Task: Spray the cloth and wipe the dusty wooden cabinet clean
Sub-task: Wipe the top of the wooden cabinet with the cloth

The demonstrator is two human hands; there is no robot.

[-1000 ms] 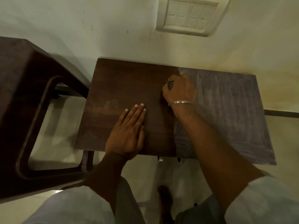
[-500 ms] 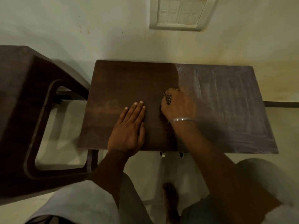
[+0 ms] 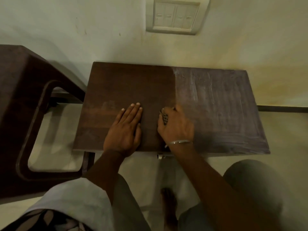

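Observation:
The wooden cabinet top [image 3: 126, 84] stands against the wall. Its left half is dark and clean, and its right half [image 3: 220, 110] is grey with streaked dust. My left hand [image 3: 124, 130] lies flat on the clean part near the front edge, fingers straight. My right hand [image 3: 176, 125] grips a small checked cloth [image 3: 164, 118] bunched under its fingers, pressing it on the top where the clean and dusty parts meet. Most of the cloth is hidden under the hand. No spray bottle is in view.
A dark brown plastic chair [image 3: 25, 114] stands close to the cabinet's left side. A switch panel [image 3: 176, 16] is on the wall above. My bare foot [image 3: 169, 204] is on the tiled floor below the cabinet's front edge.
My right hand has drawn the cloth from the back of the top toward the front edge along the dust boundary. My left hand has stayed flat in place.

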